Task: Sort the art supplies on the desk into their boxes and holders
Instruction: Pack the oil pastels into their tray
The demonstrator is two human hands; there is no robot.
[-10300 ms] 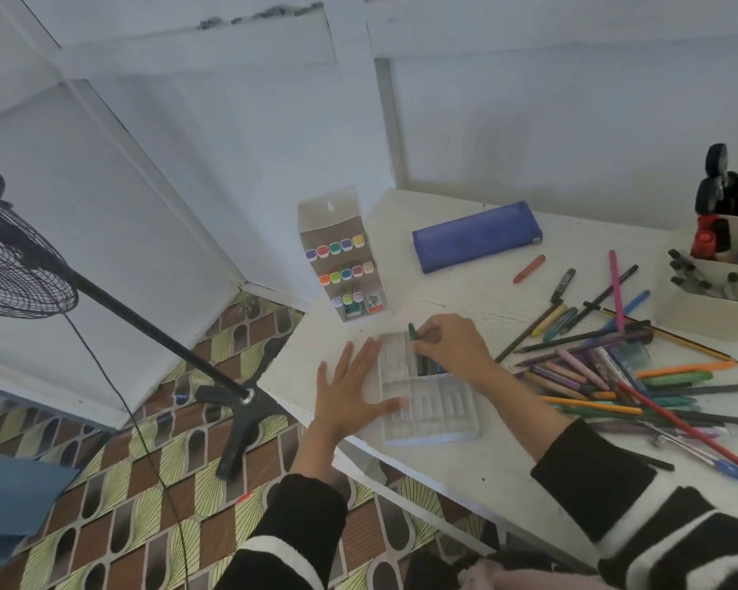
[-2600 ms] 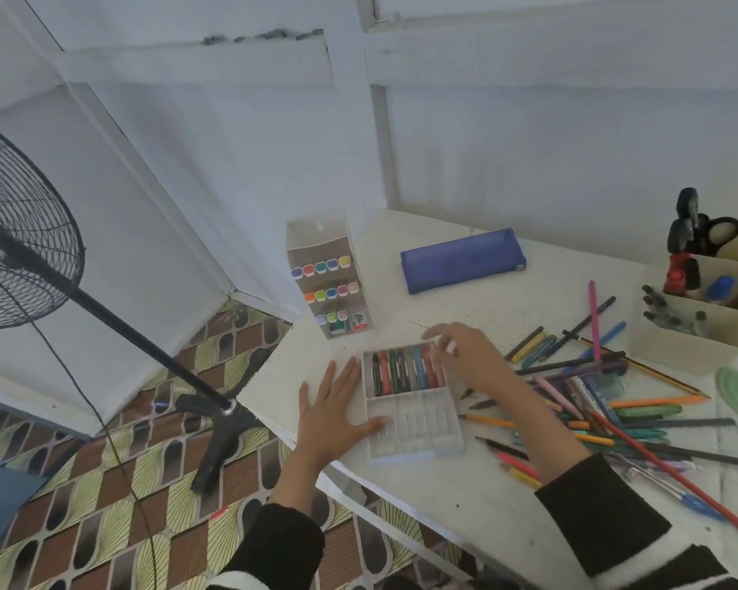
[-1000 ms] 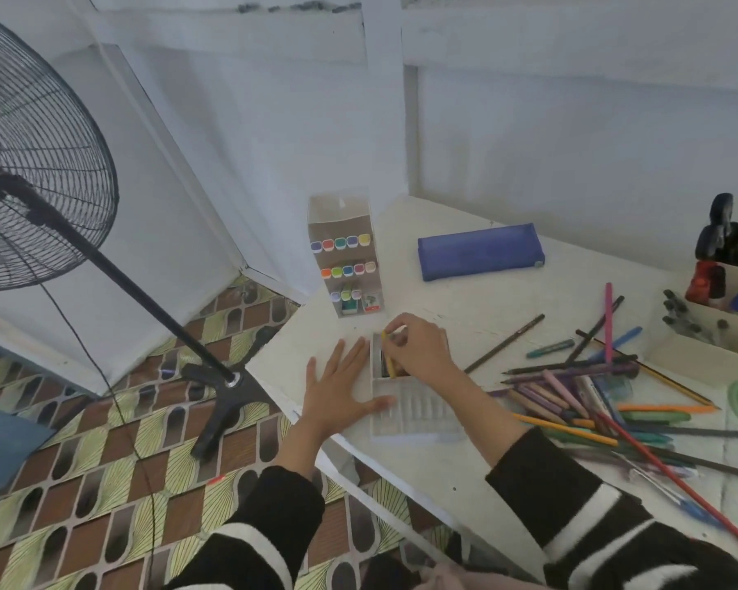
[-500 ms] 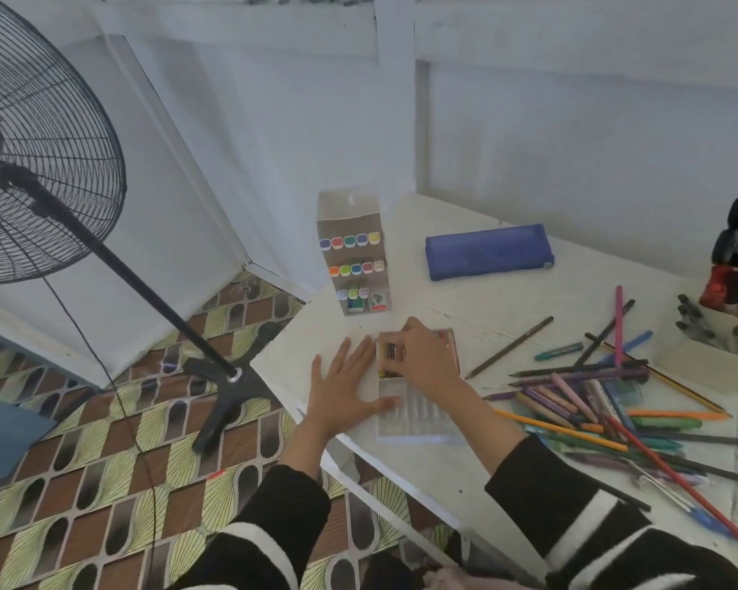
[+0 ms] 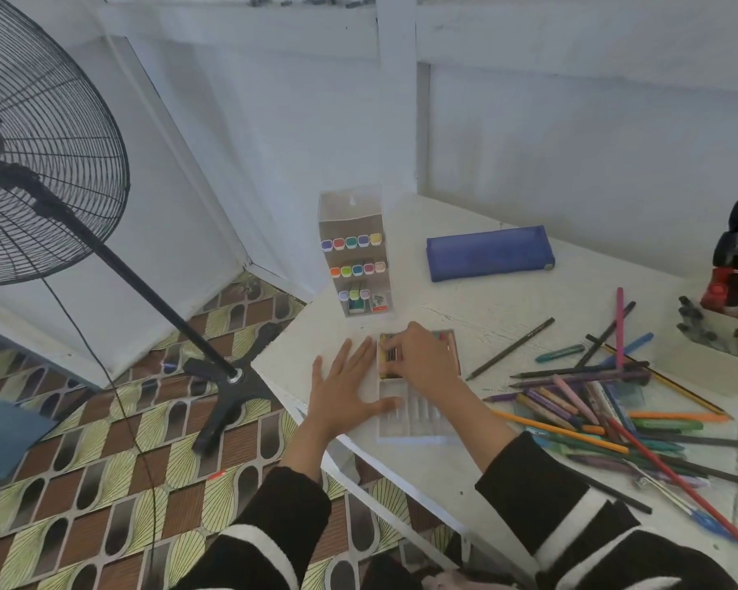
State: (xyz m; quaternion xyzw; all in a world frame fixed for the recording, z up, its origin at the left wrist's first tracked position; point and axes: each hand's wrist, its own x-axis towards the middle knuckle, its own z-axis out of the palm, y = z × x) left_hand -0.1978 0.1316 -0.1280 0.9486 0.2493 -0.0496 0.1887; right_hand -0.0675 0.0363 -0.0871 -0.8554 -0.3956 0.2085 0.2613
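Head view: the crayon tray, of clear plastic, is laid on the white worktop near its left edge, just in front of the upright marker box. The far half of the tray is filled with crayons of mixed colours, and bare slots are seen in the near half. The left grip is released: it is laid flat on the worktop with the fingers spread, and the thumb is touching the left edge of the tray. The right grip is placed over the filled half, with bent fingertips on the crayons at the left end. Whether one is pinched or only pressed cannot be told. Coloured caps are seen in three rows in the marker box. A small printed label low on it is too blurred to be read. A blue pencil case is laid further back. Pencils and pens are heaped at the right, beside a white organiser box. White walls, a black standing fan and a patterned brown-and-green floor are seen around.
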